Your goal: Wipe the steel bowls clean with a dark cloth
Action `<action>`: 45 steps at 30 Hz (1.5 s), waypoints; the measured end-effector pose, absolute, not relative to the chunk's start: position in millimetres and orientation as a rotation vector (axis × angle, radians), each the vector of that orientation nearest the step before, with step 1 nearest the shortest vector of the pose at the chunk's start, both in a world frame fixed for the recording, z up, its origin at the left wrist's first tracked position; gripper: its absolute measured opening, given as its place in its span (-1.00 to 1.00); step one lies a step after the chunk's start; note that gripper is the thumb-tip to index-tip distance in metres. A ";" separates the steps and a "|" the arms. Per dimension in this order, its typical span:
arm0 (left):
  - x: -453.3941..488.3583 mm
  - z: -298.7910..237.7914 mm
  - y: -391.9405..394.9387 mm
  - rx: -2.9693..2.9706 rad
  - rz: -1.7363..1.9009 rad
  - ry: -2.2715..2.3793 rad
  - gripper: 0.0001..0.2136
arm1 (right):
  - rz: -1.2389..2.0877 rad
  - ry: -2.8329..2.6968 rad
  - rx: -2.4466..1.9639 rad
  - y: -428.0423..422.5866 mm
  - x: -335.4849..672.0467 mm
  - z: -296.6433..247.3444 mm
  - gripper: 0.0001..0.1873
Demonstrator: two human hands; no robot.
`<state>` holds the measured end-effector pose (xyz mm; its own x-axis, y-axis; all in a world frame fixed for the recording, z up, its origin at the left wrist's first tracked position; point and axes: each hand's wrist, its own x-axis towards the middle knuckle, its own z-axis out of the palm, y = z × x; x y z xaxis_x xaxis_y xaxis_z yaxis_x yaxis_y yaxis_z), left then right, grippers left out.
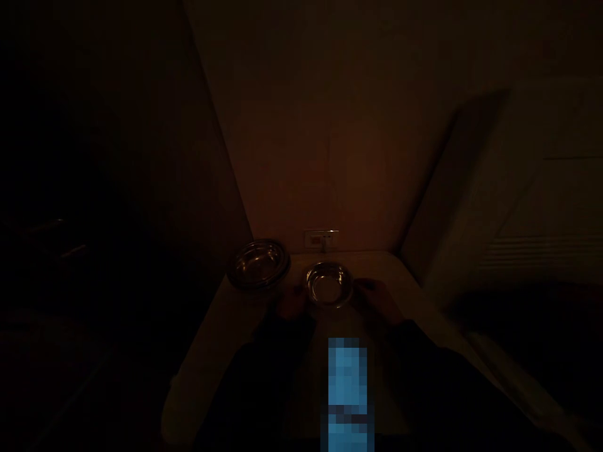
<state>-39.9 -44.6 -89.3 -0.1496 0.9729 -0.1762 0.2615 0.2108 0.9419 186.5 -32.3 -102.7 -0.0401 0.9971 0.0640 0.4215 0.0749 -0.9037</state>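
Note:
The scene is very dark. A small steel bowl (328, 284) stands on a pale table (221, 339), held from both sides. My left hand (291, 304) is against its left rim and my right hand (379, 300) against its right rim, fingers curled around the edge. Dark sleeves run back from both hands. A larger steel bowl (259, 263) sits on the table to the left, a little farther away and apart from my hands.
A wall socket plate (319, 238) is on the wall just behind the table. A dark wall or cupboard side stands at the left, a pale panelled door (527, 207) at the right. A blurred blue patch (347, 392) covers the lower middle.

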 end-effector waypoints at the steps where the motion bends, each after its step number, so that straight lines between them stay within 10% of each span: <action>1: -39.3 -89.7 -44.1 1.168 1.036 1.568 -0.85 | 0.942 -1.575 -1.434 -33.6 187.1 -101.3 -0.68; 29: 26.9 -74.9 -26.6 1.044 1.207 1.270 -0.59 | 0.877 -1.401 -1.365 -61.7 264.3 -71.7 -0.55; 45: 62.5 -95.0 -5.0 0.958 1.038 1.345 -0.82 | 0.850 -1.401 -1.507 -1.2 287.2 -103.1 -0.66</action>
<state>62.5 -5.0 -95.0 -0.0397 0.9586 -0.2820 -0.0299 0.2810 0.9592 287.2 -1.2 -103.1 0.1283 0.9883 0.0830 0.3831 0.0278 -0.9233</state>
